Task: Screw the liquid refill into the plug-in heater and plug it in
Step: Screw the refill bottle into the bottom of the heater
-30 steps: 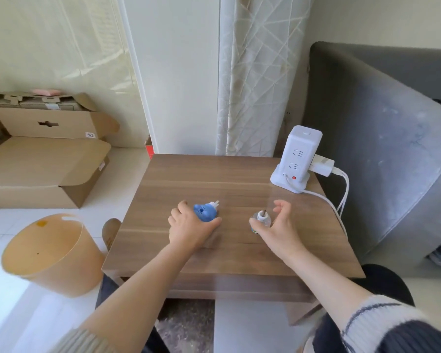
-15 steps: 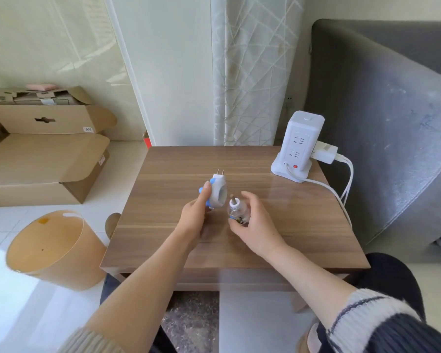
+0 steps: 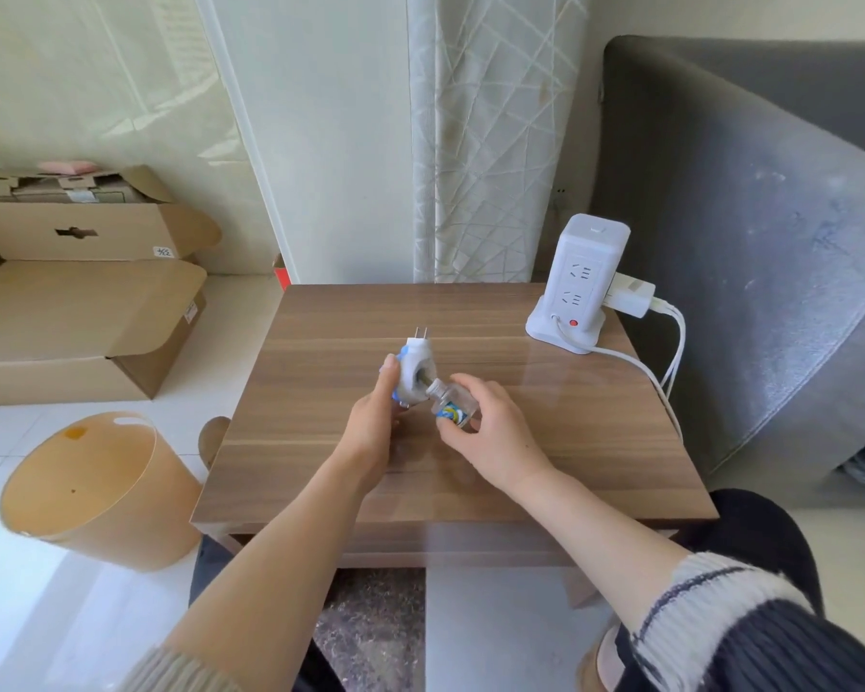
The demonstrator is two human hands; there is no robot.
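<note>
My left hand holds the white and blue plug-in heater above the middle of the wooden table, its two prongs pointing up and away. In my right hand is the small clear refill bottle with a blue and yellow label. The bottle is tilted, and its wick and neck point into the heater's round opening. A white socket tower stands at the table's far right corner, with free sockets facing me and a white adapter plugged into its right side.
White cables run from the tower over the table's right edge. A grey sofa stands right of the table. On the floor to the left are an orange bin and open cardboard boxes. A curtain hangs behind.
Both hands lifted the heater and the bottle off the table and brought them together. The bottle has tipped over, and its wick now enters the heater's opening.
</note>
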